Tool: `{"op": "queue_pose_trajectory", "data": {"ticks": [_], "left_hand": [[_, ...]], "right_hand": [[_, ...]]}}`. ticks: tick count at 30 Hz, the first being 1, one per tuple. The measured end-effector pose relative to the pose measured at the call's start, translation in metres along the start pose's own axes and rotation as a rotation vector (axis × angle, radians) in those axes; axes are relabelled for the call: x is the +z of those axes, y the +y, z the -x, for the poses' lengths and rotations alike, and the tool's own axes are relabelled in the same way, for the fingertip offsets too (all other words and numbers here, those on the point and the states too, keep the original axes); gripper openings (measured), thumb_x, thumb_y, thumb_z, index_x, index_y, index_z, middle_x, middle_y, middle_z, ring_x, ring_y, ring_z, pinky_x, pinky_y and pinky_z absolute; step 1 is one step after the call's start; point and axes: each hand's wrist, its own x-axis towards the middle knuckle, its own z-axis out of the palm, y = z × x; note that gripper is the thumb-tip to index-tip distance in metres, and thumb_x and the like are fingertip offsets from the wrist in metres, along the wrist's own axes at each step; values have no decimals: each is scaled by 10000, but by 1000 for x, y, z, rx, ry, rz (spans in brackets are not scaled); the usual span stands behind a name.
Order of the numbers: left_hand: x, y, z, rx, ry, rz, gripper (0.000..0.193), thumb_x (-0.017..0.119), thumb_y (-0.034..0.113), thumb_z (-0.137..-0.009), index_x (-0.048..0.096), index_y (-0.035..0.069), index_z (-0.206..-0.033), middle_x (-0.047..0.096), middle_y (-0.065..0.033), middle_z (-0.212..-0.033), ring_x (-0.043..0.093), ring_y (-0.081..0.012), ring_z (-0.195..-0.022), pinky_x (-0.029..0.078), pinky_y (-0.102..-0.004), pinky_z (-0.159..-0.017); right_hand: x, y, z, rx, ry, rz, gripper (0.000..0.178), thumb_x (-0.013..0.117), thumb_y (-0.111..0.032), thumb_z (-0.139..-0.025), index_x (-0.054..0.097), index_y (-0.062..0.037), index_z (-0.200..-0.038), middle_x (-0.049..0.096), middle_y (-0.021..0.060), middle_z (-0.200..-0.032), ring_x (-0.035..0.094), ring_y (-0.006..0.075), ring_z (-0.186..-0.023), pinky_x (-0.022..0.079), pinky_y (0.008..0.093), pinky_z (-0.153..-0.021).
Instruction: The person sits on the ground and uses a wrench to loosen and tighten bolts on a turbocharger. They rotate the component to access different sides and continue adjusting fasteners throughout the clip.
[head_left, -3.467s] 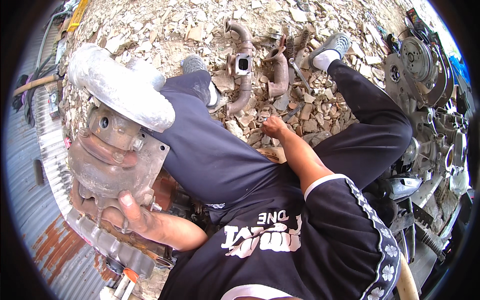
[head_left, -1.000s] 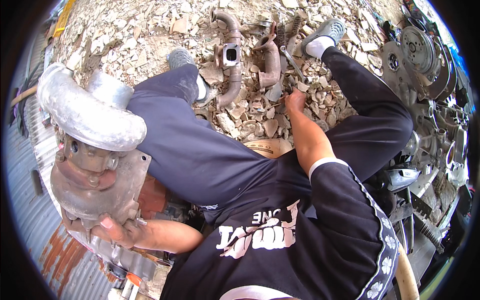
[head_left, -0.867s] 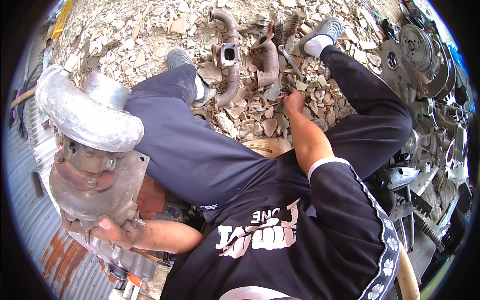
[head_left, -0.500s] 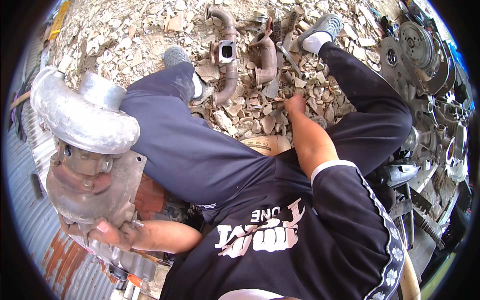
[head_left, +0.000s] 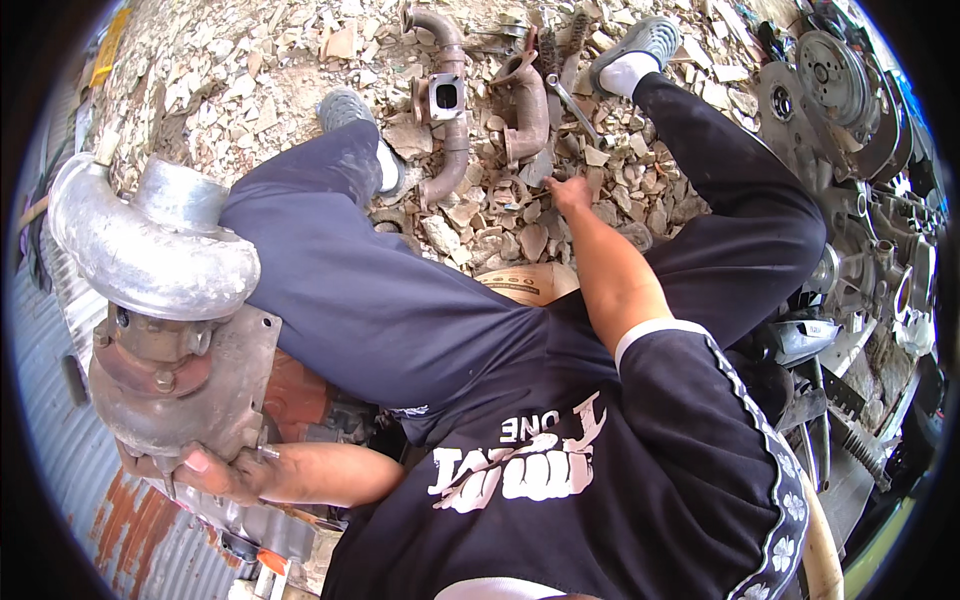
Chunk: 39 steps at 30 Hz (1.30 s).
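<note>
where left grip [head_left: 217, 474] clasps, the turbocharger [head_left: 160, 340] extends forward.

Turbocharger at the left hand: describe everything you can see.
The turbocharger looks metallic and worn. At its upper end in the view sits a scuffed silver, snail-shaped housing with a short round stub. Next comes a brown, bolted centre section, then a grey-brown lower housing; a flat plate with a corner hole shows at its right. The left hand holds its lower end, thumb showing. It's beside the left leg; whether they touch is unclear.
</note>
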Motion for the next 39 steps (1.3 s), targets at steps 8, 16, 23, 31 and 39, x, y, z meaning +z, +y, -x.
{"op": "queue_pose_trajectory", "data": {"ticks": [8, 16, 23, 31, 39], "left_hand": [[0, -2, -2, 9, -14, 15, 818, 633, 473, -894, 388, -50, -1473, 467, -272, -1479, 475, -390, -1395, 424, -503, -1140], [-2, -2, -3, 23, -16, 12, 814, 637, 468, -896, 390, -50, -1473, 467, -271, -1481, 474, -391, -1396, 422, -504, -1142], [-4, -4, -4, 26, -19, 17, 810, 640, 463, -897, 392, -49, -1473, 467, -270, -1483, 473, -393, -1396, 421, -504, -1143], [-7, -8, -4, 24, -15, 16, 805, 644, 458, -899, 394, -49, -1472, 466, -270, -1486, 472, -394, -1396, 419, -505, -1145], [-7, -7, -3, 30, -19, 26, 801, 647, 453, -901, 395, -48, -1472, 466, -269, -1489, 472, -396, -1396, 417, -506, -1146]], "right_hand": [[28, -25, 18, -59, -1, -96, 509, 907, -512, -736, 828, -112, -1040, 800, 119, -1009, 753, 275, -953, 572, 400, -888], [2, -16, 43, 6, 61, -132, 412, 741, -409, -824, 808, -114, -1104, 768, 206, -1119, 738, 348, -1050, 558, 413, -964], [-10, -11, 20, -109, 29, -119, 547, 644, -251, -804, 681, 34, -1270, 701, 295, -1235, 668, 417, -1198, 511, 448, -1060], [16, -55, 116, -221, -376, 232, 573, 654, -312, -857, 663, 88, -1268, 665, 321, -1289, 657, 415, -1228, 512, 438, -1083], [-12, -43, 86, -35, -10, 81, 442, 657, -313, -926, 697, -74, -1296, 713, 227, -1255, 696, 396, -1152, 567, 449, -990]]}}
